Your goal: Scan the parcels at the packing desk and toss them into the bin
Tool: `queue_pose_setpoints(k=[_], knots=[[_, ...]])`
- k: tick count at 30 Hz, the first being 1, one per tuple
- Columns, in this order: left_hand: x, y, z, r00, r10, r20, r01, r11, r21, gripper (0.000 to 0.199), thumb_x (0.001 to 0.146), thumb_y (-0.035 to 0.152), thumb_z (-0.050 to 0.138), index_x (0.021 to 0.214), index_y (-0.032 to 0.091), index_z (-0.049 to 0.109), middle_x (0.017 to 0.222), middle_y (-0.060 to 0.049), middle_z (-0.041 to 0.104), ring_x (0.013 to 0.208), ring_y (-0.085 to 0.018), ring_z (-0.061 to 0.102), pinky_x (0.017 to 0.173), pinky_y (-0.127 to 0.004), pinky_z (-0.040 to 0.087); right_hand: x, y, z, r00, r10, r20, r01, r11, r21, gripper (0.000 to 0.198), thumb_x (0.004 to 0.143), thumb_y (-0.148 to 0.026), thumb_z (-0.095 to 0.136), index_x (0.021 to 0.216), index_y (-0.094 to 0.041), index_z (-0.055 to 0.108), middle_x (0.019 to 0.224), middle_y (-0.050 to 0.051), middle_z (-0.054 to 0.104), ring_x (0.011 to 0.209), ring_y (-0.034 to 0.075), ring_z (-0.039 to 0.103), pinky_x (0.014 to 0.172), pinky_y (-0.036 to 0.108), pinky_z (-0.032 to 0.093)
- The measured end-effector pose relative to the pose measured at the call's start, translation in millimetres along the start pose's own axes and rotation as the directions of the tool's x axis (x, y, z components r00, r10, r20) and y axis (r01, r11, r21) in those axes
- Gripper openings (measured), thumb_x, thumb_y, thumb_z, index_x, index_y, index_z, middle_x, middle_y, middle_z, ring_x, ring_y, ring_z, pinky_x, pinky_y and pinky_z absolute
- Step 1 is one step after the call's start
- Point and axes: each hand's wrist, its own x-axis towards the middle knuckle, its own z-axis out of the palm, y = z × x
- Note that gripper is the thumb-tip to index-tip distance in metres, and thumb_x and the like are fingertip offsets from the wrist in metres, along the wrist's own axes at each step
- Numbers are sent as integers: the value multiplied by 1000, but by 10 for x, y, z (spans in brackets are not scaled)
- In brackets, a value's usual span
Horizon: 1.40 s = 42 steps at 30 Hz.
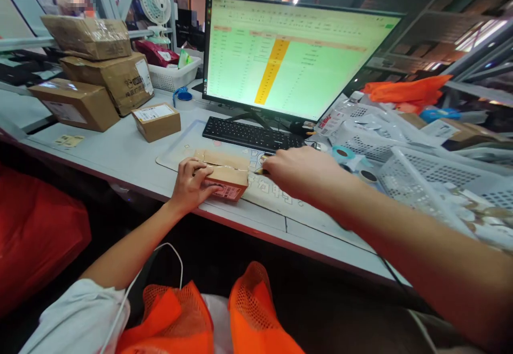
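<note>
A small cardboard box [224, 175] with a printed label on its near side sits at the desk's front edge, its top seam taped. My left hand [194, 180] is closed around the box's left end, thumb on the near side and fingers over the top. Just off the box's right end, my right hand [286, 169] is closed on a utility knife [261, 171]. Only the knife's short front part shows, pointing at the box; the rest is hidden in the fist. Under the box lies a pale printed desk mat [276, 191].
A black keyboard [252, 133] and a large monitor [280, 60] stand behind the box. Several cartons [76, 102] are at the left, with a smaller carton [156, 121] nearer. White plastic baskets [433, 175] and tape rolls [342, 153] crowd the right.
</note>
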Motion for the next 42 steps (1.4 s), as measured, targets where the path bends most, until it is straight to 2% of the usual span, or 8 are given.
queue_pose_setpoints(k=[9,13,22,28,33,36,39,42], knots=[[243,296,-175,980,51,191,-81,985,154,49,92,41,79,132,15,67,131,-17,68,126,-36,56,110,-50,38,44,205,1147,976,216,4,-215,970,110,50,110,-40,40,156,-25,53,121,16,74,105,31,73,80,37,52],[182,286,18,996,35,84,-46,990,136,46,95,43,77,131,16,70,122,-14,71,116,-32,59,105,-47,38,105,144,1515,975,203,-88,-180,959,218,47,109,-36,43,148,-18,62,130,19,68,120,34,65,99,43,51],[135,294,97,999,-39,32,35,992,120,25,98,45,72,110,24,77,98,-7,75,98,-27,60,92,-45,39,561,-101,702,871,-57,-489,406,644,648,48,99,-48,62,138,-20,67,123,12,65,109,24,66,97,36,53],[87,370,63,999,-40,36,37,997,63,27,96,43,75,113,23,77,102,-8,76,101,-28,60,94,-45,39,940,-91,574,873,12,-488,347,687,638,46,104,-50,48,76,-18,65,71,3,59,68,15,50,67,28,38],[332,377,-137,958,-42,285,8,993,118,28,97,38,73,119,20,75,112,-10,73,107,-30,62,99,-48,40,1329,30,795,993,-41,-111,117,197,973,57,83,-70,67,60,-21,48,55,-4,44,53,10,36,52,27,26],[736,282,-273,827,-6,561,-68,992,111,27,100,36,67,120,20,74,119,-11,72,112,-31,63,95,-45,46,1438,4,928,996,-85,41,-47,-67,997,51,72,-67,77,68,-20,59,57,-3,54,50,11,43,49,26,31],[1091,231,-325,719,4,695,-97,991,94,26,98,30,65,120,19,73,115,-11,72,106,-30,66,86,-39,50,1453,-11,998,995,-77,59,-68,-122,990,44,74,-60,76,70,-18,63,57,-3,57,49,11,44,48,25,31],[1074,368,-316,793,11,609,-191,954,231,19,93,14,63,110,15,71,107,-13,70,102,-30,64,83,-40,52,1440,-3,1039,998,-49,35,-40,-120,992,45,75,-61,75,65,-20,59,53,-5,52,47,9,39,47,25,27]])
